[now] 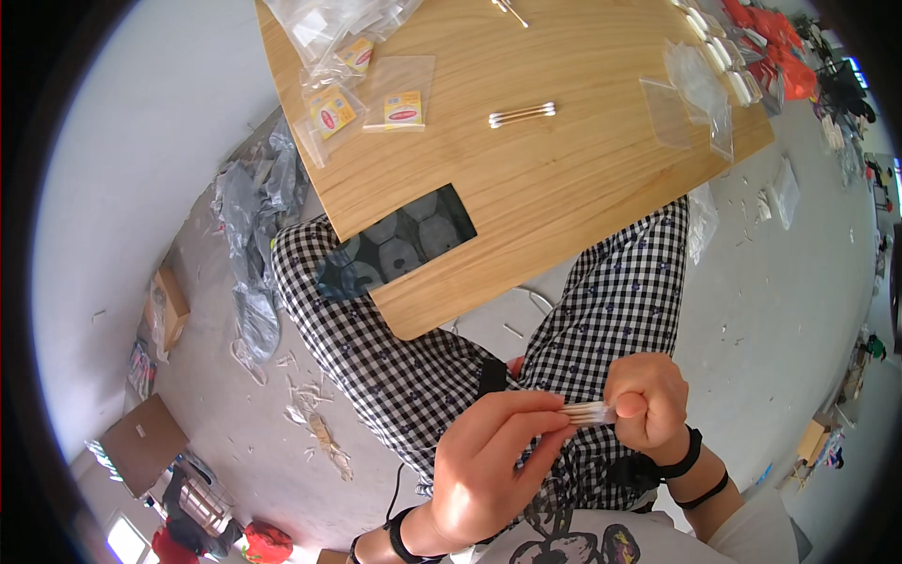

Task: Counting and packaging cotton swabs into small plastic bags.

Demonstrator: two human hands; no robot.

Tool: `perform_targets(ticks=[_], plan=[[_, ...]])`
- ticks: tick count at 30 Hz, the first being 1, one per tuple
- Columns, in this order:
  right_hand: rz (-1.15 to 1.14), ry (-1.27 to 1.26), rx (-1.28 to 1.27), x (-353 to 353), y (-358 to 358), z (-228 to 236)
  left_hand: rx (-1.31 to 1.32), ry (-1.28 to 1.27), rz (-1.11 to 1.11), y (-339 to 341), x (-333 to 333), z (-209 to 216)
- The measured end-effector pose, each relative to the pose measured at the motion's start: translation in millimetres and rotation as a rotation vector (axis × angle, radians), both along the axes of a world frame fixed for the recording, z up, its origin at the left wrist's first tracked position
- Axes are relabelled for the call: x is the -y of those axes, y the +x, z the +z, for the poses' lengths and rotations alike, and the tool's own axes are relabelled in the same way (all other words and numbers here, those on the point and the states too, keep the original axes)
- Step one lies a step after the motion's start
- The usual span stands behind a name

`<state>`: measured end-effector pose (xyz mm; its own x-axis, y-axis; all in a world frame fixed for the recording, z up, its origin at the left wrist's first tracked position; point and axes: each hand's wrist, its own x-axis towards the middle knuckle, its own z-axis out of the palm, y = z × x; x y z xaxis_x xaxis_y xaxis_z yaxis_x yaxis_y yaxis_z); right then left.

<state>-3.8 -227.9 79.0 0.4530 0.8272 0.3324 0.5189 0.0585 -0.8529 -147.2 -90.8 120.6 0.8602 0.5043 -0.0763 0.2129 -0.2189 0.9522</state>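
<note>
In front of my lap I hold a small bundle of cotton swabs (584, 412). My left hand (489, 459) pinches its left end between the thumb and fingertips. At the other end my right hand (648, 399) is closed in a fist, thumb pressed over the fingers. A whitish, partly see-through bit shows at the bundle beside the right thumb; whether it is plastic or cotton tips I cannot tell. The right fist hides that end of the bundle.
On the wooden table (545, 197) lie several loose swabs (522, 115), clear bags with yellow cards (404, 111), clear plastic bags (669, 113) and white packs (725, 54) by the right edge. A dark panel (413, 240) sits near its left edge. Scraps (310, 414) litter the floor.
</note>
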Motion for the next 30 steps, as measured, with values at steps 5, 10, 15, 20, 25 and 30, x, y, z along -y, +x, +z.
perform_targets(ticks=[5,10,15,20,25,30], plan=[[0.010,-0.005,-0.006,-2,2,3,0.038,0.075,-0.012,4,0,3],[0.048,-0.002,-0.012,-2,1,0,0.028,0.011,-0.008,4,1,2],[0.063,-0.018,0.013,-2,0,1,-0.021,-0.006,-0.048,6,-3,4],[0.080,-0.005,0.029,-2,0,1,-0.037,-0.051,-0.116,6,-11,5],[0.080,0.009,-0.001,-2,2,2,0.043,-0.038,-0.142,6,-13,2],[0.065,0.037,-0.025,-3,4,3,0.168,0.026,-0.091,1,-7,-4]])
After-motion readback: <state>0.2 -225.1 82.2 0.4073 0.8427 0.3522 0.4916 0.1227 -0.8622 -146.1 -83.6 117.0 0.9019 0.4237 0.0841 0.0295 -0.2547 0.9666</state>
